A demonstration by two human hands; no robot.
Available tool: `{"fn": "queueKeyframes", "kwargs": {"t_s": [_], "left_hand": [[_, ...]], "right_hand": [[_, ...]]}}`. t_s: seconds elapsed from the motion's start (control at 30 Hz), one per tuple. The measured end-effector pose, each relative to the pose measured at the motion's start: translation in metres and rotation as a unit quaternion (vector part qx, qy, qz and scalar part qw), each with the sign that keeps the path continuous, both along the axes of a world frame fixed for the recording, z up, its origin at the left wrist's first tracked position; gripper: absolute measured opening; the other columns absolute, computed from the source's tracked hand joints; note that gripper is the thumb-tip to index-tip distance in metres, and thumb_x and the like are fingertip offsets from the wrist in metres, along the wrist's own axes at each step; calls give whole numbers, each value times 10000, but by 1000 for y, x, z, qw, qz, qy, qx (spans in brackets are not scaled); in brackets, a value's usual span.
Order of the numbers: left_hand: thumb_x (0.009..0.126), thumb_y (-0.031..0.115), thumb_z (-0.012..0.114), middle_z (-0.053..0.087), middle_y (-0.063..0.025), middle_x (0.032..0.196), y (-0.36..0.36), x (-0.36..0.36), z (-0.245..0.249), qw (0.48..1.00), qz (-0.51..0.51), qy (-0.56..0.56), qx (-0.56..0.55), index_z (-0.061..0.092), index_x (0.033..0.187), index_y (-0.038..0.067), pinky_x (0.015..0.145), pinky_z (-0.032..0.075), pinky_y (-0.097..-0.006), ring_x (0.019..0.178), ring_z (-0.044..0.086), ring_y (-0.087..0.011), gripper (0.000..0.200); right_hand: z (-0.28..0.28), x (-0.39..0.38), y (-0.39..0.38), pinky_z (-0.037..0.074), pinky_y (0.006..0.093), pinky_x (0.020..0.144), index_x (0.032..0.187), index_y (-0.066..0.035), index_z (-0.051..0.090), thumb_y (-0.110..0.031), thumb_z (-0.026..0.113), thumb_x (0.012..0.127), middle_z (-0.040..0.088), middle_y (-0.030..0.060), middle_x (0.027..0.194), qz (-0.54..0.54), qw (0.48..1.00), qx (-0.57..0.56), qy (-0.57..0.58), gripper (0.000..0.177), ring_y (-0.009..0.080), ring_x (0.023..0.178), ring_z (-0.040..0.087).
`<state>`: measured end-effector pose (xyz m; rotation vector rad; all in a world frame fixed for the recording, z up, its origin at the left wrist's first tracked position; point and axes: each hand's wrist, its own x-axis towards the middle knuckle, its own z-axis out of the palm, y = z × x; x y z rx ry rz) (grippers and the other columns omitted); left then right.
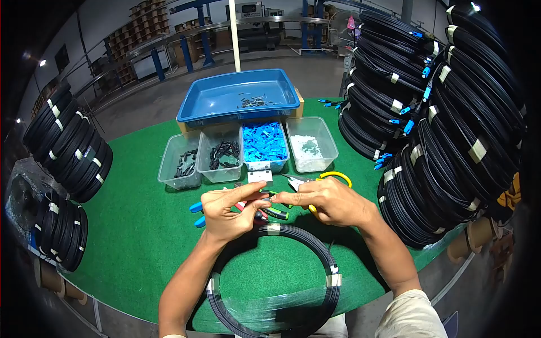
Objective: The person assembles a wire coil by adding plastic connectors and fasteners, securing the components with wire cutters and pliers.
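My left hand (pixel 230 212) is closed in a pinch above the green table, thumb and forefinger pointing right. Its fingertips meet those of my right hand (pixel 331 201), which is closed too, with the forefinger stretched toward the left. Whatever lies between the fingertips is too small and covered to make out. Beneath the hands is a coil of black cable (pixel 332 265), bound with pale tape. Behind them lie pliers with green-and-black handles (pixel 277 213), a tool with yellow handles (pixel 342 177) and a tool with blue handles (pixel 197 208), all partly hidden.
Clear bins hold black parts (pixel 224 155), blue connector pieces (pixel 265 143) and white pieces (pixel 307 147). Behind them stands a blue tray (pixel 194 93) with dark scraps. Tall stacks of cable coils (pixel 462 124) rise on the right, and smaller stacks (pixel 70 146) at the left.
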<state>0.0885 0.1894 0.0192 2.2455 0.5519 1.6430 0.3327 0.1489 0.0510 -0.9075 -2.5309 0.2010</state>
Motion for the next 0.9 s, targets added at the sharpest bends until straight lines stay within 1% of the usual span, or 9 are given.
{"fn": "queueKeyframes", "kwargs": {"t_s": [0.07,0.27,0.37,0.43,0.6,0.67,0.77,0.8,0.9], "left_hand": [[696,-58,767,751,-112,804,1,-1,-3,997,-3,-3,-79,733,1007,-16,631,572,-241,724,746,-173,316],[715,-8,795,752,-112,807,1,-2,0,996,-18,-4,-85,731,1004,-25,618,566,-238,737,747,-179,296],[709,-51,780,747,-130,794,-4,-2,7,995,-33,-2,-93,720,1004,-39,685,579,-243,743,744,-180,301],[698,-49,785,746,-130,789,-6,-3,12,997,-26,14,-68,723,997,-38,676,577,-245,740,744,-183,306],[671,-40,794,745,-129,777,-7,-1,10,1000,4,28,-2,730,980,-33,648,574,-252,729,745,-189,316],[651,-22,794,740,-108,744,-8,1,9,1000,0,13,17,742,971,6,585,551,-242,648,733,-175,325],[639,-25,798,730,-91,711,-8,2,7,998,8,20,51,740,915,17,554,534,-253,598,712,-171,285],[628,-35,793,716,-81,681,-8,3,4,998,5,8,60,730,855,25,529,519,-265,560,690,-173,243],[622,-45,785,712,-83,680,-5,5,-6,996,5,-3,86,724,835,25,530,520,-268,559,689,-182,232]], "right_hand": [[0,-1,-1,533,418,700,1418,-218,512,96,632,582,618,96,858,-3,1000,-7,8,901,319,773,617],[-1,-9,-2,549,407,703,1391,-197,515,49,680,590,615,73,952,-14,997,51,47,853,300,822,646],[-1,-7,-5,550,406,688,1379,-189,520,16,711,587,609,69,989,-20,997,76,21,840,299,815,645],[2,-8,-8,550,393,670,1391,-191,510,-2,720,583,610,73,978,-3,997,71,-8,856,294,822,643],[5,-10,-14,540,427,610,1404,-170,490,-78,691,652,641,94,851,2,996,85,-22,784,310,684,651],[6,-10,-16,532,444,585,1396,-153,490,-107,667,694,650,103,766,5,996,87,-30,725,321,616,647],[8,-13,-18,527,438,570,1383,-136,485,-115,653,714,656,104,734,7,997,62,-34,691,323,615,651],[13,-14,-20,519,446,554,1327,-112,498,-120,644,726,648,111,703,9,997,66,-38,619,331,618,651],[14,-14,-18,510,463,548,1253,-89,512,-123,646,722,638,126,684,24,999,26,-33,549,345,619,648]]}}
